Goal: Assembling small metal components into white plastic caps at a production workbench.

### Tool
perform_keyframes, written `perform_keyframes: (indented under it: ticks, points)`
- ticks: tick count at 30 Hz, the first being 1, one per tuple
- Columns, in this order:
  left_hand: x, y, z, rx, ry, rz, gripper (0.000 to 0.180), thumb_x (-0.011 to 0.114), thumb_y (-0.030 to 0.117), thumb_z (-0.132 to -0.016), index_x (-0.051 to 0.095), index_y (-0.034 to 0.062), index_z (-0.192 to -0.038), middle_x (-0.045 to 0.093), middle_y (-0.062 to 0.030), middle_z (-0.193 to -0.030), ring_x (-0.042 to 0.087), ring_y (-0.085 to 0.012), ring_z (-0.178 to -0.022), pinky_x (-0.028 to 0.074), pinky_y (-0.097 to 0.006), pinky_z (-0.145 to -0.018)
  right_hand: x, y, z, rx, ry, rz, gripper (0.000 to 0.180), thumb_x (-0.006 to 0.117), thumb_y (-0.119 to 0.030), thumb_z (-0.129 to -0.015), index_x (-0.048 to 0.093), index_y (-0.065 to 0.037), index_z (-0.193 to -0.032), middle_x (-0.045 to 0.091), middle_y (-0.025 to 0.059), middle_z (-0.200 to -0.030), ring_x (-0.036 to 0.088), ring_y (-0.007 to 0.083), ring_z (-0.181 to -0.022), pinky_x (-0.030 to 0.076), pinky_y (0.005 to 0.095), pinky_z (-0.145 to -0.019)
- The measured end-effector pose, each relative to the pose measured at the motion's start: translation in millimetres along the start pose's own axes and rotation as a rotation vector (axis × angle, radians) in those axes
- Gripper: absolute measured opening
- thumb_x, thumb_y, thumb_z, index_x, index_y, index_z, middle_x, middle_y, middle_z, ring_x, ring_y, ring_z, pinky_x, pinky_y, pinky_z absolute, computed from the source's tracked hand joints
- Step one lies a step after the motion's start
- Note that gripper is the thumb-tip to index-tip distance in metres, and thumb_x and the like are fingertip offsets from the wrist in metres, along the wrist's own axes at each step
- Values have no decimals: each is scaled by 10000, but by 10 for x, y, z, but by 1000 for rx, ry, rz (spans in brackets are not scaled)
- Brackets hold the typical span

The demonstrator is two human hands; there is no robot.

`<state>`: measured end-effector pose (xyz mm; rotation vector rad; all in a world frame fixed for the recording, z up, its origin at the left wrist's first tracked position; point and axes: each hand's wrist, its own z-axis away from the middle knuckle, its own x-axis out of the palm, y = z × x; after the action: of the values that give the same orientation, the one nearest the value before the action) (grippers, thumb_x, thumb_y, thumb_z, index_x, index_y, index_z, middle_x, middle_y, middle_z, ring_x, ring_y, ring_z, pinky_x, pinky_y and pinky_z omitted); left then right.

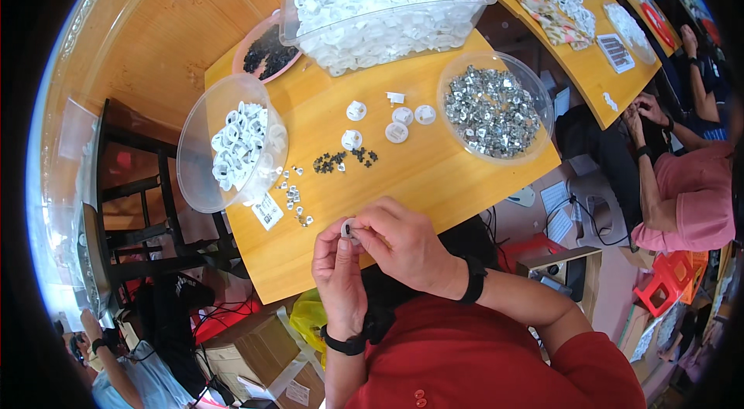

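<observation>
My left hand [339,277] pinches a small round white plastic piece [346,225] upright above the table's near edge. A dark spot shows in the middle of that piece. My right hand [407,246] is closed, thumb and fingertips pressed together at the piece's right side; whatever they grip is hidden. Just beyond my hands, small shiny metal clips [293,196] lie scattered on the wooden table [434,184]. Tiny black parts [329,162] form a loose cluster farther back. Several white round pieces [397,132] rest behind them.
A large clear bin [387,18] heaped with white pieces stands at the back. Left are a tub of white rings [240,142] and a pink bowl of black parts [271,53]; right, a tub of metal clips [492,111]. Other people sit at right [690,192] and lower left [139,378].
</observation>
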<state>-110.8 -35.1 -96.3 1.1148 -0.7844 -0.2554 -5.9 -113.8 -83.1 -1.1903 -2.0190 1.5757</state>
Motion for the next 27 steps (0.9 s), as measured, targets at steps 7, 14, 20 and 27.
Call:
perform_keyframes:
  ticks: [7, 14, 20, 27]
  points:
    - [23, 28, 3, -11, 24, 30, 233, 561, 71, -924, 563, 21, -1151, 632, -43, -1006, 573, -102, -888, 465, -260, -831, -44, 36, -9, 1, -72, -31, 52, 581, -52, -849, 551, -20, -876, 554, 134, -809, 580, 327, -734, 468, 387, -618]
    - [-19, -1, -4, -58, 4, 64, 233, 564, 71, -922, 568, 21, -1150, 634, -43, -1002, 576, -103, -881, 468, -258, -823, -67, 89, -27, -61, -90, 25, 81, 623, -25, -823, 577, -25, -890, 576, 115, -777, 599, 278, -674, 475, 340, -570]
    - [-16, -11, 3, -10, 27, -9, 224, 584, 41, -903, 580, 7, -1125, 643, -58, -997, 586, -115, -889, 471, -266, -815, -84, 101, -55, -84, -122, -17, 78, 612, -43, -818, 549, -19, -856, 566, 130, -765, 589, 311, -678, 467, 370, -572]
    - [10, -38, 27, 38, 39, -51, 219, 601, 5, -882, 587, -16, -1099, 647, -66, -986, 593, -121, -881, 470, -266, -817, -129, 123, -73, 41, -213, -150, 98, 600, -58, -820, 519, -4, -821, 568, 144, -706, 581, 328, -660, 460, 378, -572]
